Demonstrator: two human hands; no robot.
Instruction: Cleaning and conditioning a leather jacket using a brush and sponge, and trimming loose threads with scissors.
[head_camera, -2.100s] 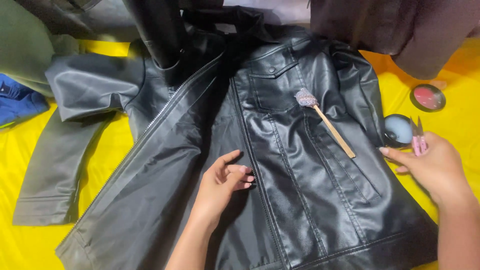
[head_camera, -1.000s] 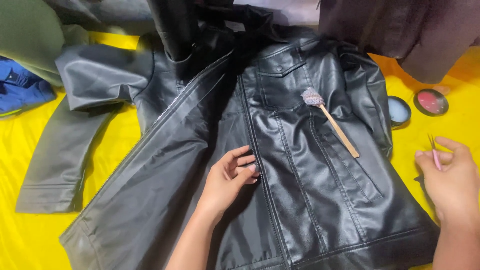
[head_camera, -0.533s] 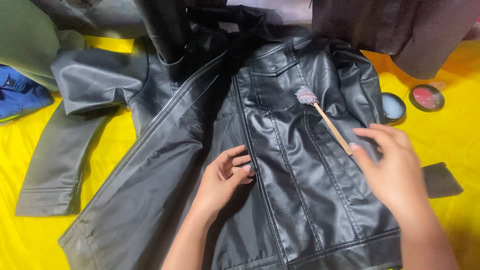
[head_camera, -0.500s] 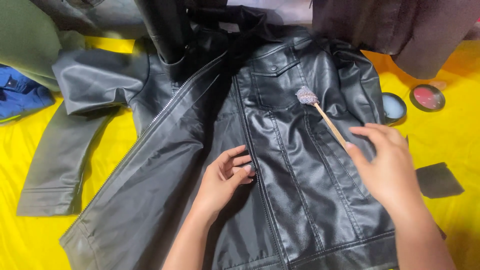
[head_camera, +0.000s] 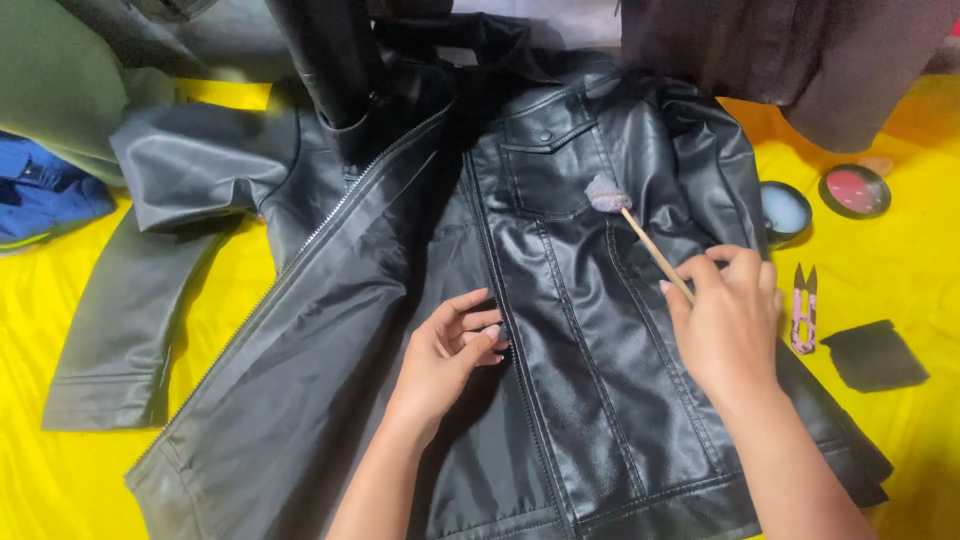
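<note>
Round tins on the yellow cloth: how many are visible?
2: a pale-blue-filled tin beside the jacket's right edge, a red-filled tin just right of it. Others may be hidden under clothes.

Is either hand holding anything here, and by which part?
The right hand grips the thin wooden stick at its lower end, opposite the fuzzy tip. The left hand holds nothing, resting flat on the black jacket.

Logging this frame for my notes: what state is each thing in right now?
Black leather jacket: laid flat, unzipped, front open.
Swab stick: lying on the jacket's chest, its lower end at the right hand's fingers.
Right hand: at the stick's end, fingers curled.
Left hand: pressing on the jacket.
Two round tins: open.
Pink snips: lying on the yellow cloth.
</note>
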